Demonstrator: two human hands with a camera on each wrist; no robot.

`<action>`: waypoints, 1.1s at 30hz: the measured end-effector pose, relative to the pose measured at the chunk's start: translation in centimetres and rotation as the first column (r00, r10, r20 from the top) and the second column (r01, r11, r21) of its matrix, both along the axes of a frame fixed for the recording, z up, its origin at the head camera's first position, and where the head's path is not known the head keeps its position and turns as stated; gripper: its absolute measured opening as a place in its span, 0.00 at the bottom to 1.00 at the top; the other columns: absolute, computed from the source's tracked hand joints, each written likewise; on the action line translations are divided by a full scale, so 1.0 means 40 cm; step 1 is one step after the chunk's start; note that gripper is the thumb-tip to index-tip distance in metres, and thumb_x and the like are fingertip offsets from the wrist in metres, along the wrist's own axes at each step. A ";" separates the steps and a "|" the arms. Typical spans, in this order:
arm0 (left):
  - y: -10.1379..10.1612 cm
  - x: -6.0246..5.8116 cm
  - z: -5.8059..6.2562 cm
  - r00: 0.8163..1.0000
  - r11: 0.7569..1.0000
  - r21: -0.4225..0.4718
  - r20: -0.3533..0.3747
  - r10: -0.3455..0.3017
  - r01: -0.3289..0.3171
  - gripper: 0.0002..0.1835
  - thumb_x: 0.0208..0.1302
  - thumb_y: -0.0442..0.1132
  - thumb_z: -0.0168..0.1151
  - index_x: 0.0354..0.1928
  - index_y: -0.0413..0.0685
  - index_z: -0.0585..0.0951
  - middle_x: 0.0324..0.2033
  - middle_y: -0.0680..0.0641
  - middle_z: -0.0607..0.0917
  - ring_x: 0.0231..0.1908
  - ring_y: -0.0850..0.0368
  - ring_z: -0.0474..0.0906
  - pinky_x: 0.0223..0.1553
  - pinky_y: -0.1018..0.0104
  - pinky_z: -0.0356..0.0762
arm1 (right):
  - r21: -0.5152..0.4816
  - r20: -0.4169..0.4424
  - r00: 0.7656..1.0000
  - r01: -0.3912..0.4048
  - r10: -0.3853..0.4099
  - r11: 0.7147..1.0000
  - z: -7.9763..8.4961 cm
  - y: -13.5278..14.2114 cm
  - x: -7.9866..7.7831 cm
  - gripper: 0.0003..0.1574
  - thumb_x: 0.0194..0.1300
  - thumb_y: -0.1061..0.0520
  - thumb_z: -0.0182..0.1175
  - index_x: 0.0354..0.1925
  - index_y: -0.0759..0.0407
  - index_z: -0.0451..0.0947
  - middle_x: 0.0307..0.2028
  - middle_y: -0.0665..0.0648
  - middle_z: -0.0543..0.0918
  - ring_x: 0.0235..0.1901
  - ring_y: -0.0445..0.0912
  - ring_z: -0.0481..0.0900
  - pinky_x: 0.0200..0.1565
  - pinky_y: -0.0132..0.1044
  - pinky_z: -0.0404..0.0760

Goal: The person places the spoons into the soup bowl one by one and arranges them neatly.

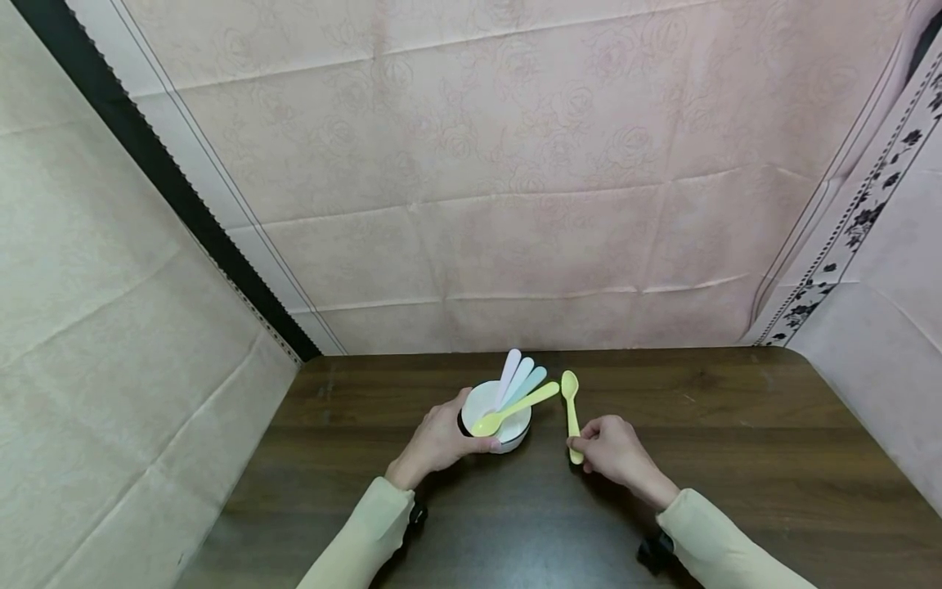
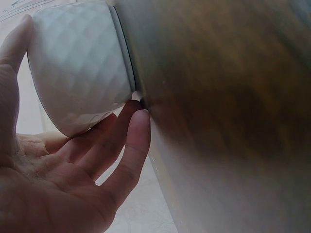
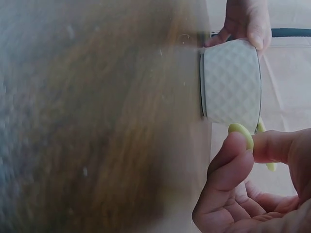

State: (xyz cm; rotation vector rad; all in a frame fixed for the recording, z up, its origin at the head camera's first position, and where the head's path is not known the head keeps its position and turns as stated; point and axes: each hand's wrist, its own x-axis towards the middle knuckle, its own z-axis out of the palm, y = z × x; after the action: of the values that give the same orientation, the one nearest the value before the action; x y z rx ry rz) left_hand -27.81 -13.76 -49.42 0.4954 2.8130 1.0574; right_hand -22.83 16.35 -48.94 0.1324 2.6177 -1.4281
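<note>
A white bowl (image 1: pixel 482 399) with a quilted outer wall and a dark rim line stands on the brown table. My left hand (image 1: pixel 445 436) grips its left side, thumb at the near rim and fingers around the far side. Inside the bowl lean a lilac spoon (image 1: pixel 509 370), two light blue spoons (image 1: pixel 533 379) and a yellow-green spoon (image 1: pixel 524 402), handles pointing up and right. To the right of the bowl, my right hand (image 1: pixel 616 451) pinches the handle end of another yellow-green spoon (image 1: pixel 570 394) between thumb and fingers, its round head pointing away from me.
The dark wooden table (image 1: pixel 699 409) reaches back to a pale pink patterned cloth (image 1: pixel 515 204). Pale cloth walls rise at the left (image 1: pixel 110 327) and right. Dark wrist bands (image 1: pixel 655 550) sit at both sleeves.
</note>
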 end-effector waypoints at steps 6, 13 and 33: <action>0.000 0.000 0.000 1.000 1.000 0.007 0.010 0.011 -0.011 0.52 0.53 0.66 0.84 0.77 0.57 0.72 0.57 0.50 0.88 0.47 0.55 0.81 0.54 0.54 0.80 | -0.026 -0.006 1.000 0.016 -0.016 1.000 0.008 0.013 -0.002 0.11 0.72 0.58 0.70 0.32 0.62 0.85 0.18 0.51 0.83 0.21 0.43 0.81 0.27 0.35 0.75; -0.001 -0.003 -0.003 1.000 1.000 0.014 0.001 0.005 -0.005 0.53 0.52 0.67 0.84 0.76 0.57 0.72 0.56 0.51 0.88 0.45 0.56 0.81 0.51 0.55 0.80 | -0.058 -0.016 1.000 0.015 -0.016 0.998 0.021 0.030 -0.008 0.11 0.73 0.58 0.69 0.33 0.63 0.86 0.18 0.52 0.83 0.22 0.43 0.80 0.25 0.34 0.73; 0.000 -0.001 -0.001 1.000 1.000 0.019 -0.004 0.002 -0.002 0.52 0.52 0.66 0.84 0.76 0.58 0.73 0.56 0.50 0.88 0.45 0.55 0.81 0.52 0.55 0.80 | -0.110 -0.033 0.999 -0.001 -0.003 0.994 0.076 0.056 -0.020 0.13 0.76 0.55 0.68 0.38 0.65 0.86 0.21 0.51 0.85 0.24 0.44 0.83 0.28 0.34 0.75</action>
State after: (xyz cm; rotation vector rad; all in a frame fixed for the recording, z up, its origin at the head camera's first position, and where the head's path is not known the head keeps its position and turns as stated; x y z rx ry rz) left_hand -27.83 -13.77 -49.46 0.4975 2.8098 1.0863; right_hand -23.63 18.61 -45.90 0.0977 2.5576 -1.5832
